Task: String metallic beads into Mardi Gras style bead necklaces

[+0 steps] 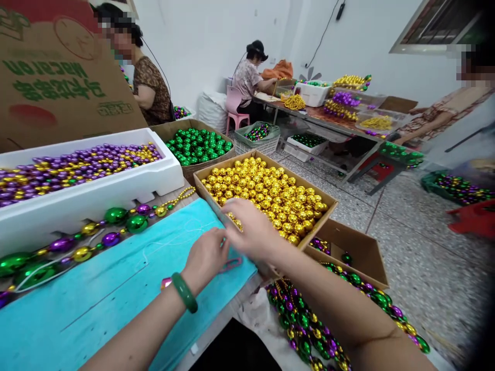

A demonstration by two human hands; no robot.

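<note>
My left hand (207,257), with a green bangle (184,292) on the wrist, is over a turquoise cloth (116,288). Its fingers are pinched together; what they hold is too small to make out. Touching or nearly touching it, my right hand (251,226) curls its fingers at the near wall of a cardboard box of gold beads (259,185); its grip is partly hidden. White thread (162,242) trails over the cloth, and a long thin needle-like line (104,298) lies there too. A small pink looped object (231,264) shows beside my left hand.
Behind the cloth lies a strung bead garland (111,238), before a white foam box (170,175) of purple and gold beads. Green beads (199,147) fill another carton. Finished bead strands (305,319) hang at my right. Several people work nearby, one at a far table (305,111).
</note>
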